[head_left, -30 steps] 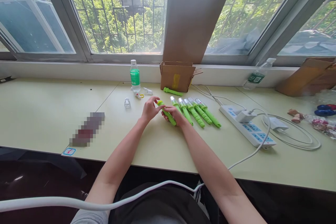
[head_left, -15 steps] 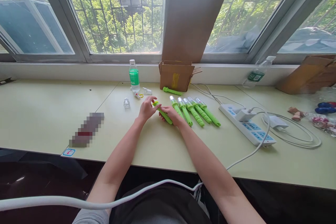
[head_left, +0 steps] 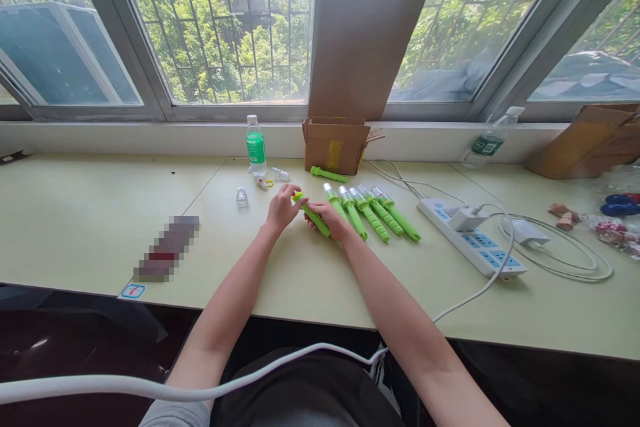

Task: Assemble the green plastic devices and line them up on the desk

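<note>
Both hands are on one green plastic handle (head_left: 317,221) that slants above the table, its upper end ringed in yellow. My left hand (head_left: 283,208) is closed with its fingertips around the yellow end. Lower down, my right hand (head_left: 331,219) grips the green shaft, its fingers partly hidden. Just right of it lies a row of several green sticks (head_left: 373,219) with clear tips. Behind the hands rests another green handle (head_left: 328,174) without a clear tip. Small clear plastic pieces (head_left: 281,174) and a white-and-yellow part (head_left: 264,183) lie beyond my left hand.
A water bottle (head_left: 257,150) stands at the back, near a cardboard box (head_left: 334,147). To the left are a clear cap (head_left: 242,197) and a blurred-out flat object (head_left: 167,250). A power strip (head_left: 470,240) with looping white cables lies on the right.
Almost nothing differs. Both hands stay on the green handle, and the view has shifted very slightly.
</note>
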`<control>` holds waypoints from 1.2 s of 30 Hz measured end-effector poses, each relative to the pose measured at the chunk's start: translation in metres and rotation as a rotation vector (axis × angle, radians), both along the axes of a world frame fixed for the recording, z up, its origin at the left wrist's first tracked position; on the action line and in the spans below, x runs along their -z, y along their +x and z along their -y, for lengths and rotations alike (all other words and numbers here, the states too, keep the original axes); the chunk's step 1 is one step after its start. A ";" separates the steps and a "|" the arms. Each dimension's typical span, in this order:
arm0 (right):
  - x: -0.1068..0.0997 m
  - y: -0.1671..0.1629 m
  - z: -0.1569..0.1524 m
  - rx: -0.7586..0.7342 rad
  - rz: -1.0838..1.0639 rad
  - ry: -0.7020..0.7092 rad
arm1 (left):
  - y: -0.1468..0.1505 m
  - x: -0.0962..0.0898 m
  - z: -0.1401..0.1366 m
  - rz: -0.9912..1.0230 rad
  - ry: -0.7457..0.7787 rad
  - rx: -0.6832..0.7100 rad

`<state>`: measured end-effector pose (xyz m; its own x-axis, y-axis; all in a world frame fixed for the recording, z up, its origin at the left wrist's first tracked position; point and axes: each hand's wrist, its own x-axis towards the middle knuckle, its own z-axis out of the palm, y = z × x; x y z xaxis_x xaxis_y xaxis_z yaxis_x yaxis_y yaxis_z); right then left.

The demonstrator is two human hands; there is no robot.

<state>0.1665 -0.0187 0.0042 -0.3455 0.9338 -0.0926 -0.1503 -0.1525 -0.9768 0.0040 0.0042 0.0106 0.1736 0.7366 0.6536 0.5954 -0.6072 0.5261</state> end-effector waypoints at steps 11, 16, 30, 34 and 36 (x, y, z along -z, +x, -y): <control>-0.001 0.001 0.000 -0.003 -0.007 -0.003 | 0.000 0.002 -0.002 0.038 0.024 -0.007; -0.004 0.002 0.002 -0.010 -0.061 -0.033 | 0.000 0.002 0.001 0.068 0.030 0.051; -0.004 0.000 0.004 0.030 -0.006 0.011 | -0.001 0.005 -0.004 0.107 0.003 0.050; -0.002 -0.009 0.005 0.132 0.070 0.109 | -0.002 0.004 -0.002 0.111 0.011 0.029; 0.000 -0.012 0.005 0.160 0.089 0.130 | -0.003 0.002 -0.001 0.108 0.022 0.014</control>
